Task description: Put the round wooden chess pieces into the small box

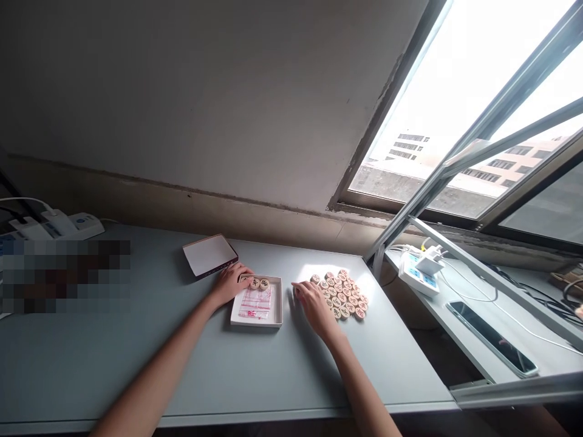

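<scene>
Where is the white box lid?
In the head view, the box lid lies on the table at the far edge, just left of the left hand and the open box.

Daylight from window at right, sky blown out; wall dim; wide-angle edge distortion.

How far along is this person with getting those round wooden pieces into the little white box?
Barely begun. Two pieces already lie in the white box, at its far edge. The left hand rests at that box's far corner, and the right hand is at the edge of the pile of pieces on the table. That whole pile remains outside.
</scene>
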Available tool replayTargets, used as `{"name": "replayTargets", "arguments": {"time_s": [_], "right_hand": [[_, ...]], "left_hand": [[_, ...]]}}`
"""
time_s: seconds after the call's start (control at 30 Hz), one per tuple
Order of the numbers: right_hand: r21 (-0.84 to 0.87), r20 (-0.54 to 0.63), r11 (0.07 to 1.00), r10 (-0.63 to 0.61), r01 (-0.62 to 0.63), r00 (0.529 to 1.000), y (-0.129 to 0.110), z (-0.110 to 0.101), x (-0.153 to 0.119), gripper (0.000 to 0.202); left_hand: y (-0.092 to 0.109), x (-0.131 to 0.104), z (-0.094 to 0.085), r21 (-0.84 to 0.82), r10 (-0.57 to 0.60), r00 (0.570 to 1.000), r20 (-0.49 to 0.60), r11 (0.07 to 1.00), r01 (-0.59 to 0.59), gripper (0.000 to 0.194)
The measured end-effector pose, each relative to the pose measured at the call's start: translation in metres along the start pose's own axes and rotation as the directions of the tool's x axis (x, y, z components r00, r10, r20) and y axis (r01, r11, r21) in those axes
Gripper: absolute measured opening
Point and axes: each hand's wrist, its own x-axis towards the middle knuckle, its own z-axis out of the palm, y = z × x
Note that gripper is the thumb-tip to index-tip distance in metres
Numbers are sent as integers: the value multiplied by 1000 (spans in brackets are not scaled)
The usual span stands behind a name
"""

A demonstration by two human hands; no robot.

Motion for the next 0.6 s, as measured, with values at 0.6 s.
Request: {"name": "replayTargets", "arguments": {"time_s": [0.6], "right_hand": [[-77,-28,996,-46,43,999,-41,31,38,13]], "left_hand": [[3,1,-2,-7,7,1000,-12,1000,-7,16]]}}
